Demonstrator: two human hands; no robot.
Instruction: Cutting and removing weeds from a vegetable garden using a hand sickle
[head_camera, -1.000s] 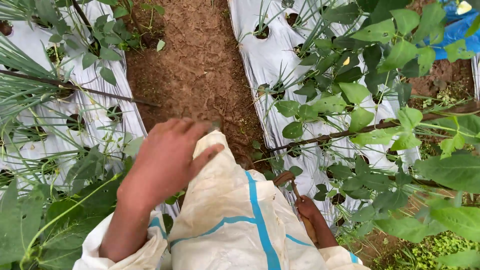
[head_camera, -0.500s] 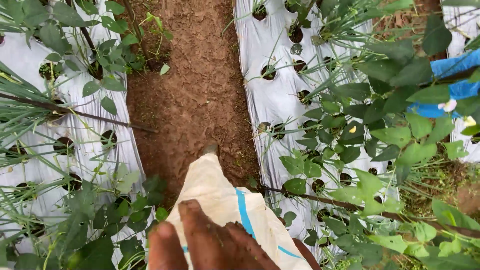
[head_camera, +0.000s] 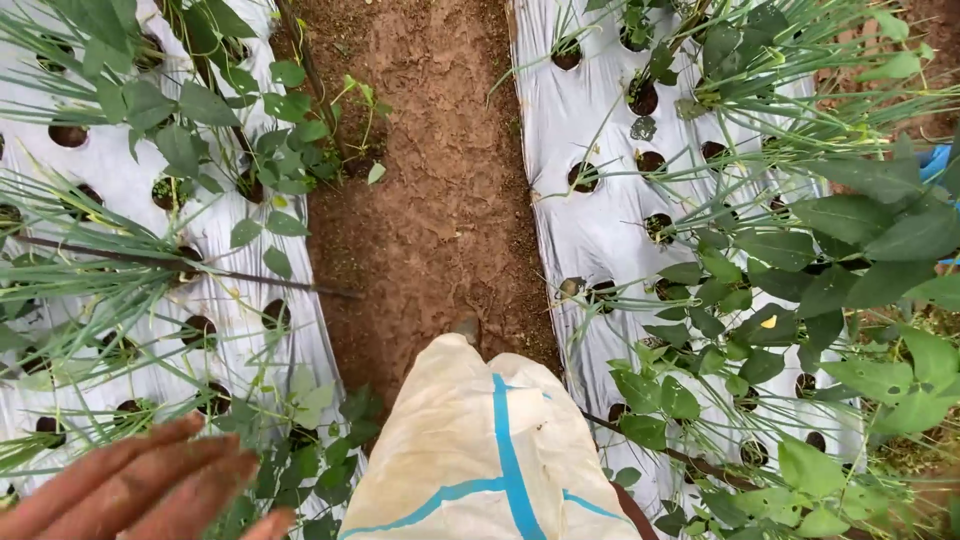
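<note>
My left hand reaches in at the bottom left with its fingers spread and nothing in it, soil on the skin. It hovers over leafy plants on the left silver mulch bed. My leg in a cream garment with blue stripes fills the bottom centre. A shoe tip rests on the brown soil path. My right hand is out of view.
Silver plastic mulch with round planting holes covers beds on both sides; the right bed holds broad-leaved plants and thin grassy shoots. A dark stick lies across the left bed. A second stick lies low on the right.
My left hand has swung from the centre to the bottom left. The view has shifted, and my right hand with its wooden-handled tool has left the frame.
</note>
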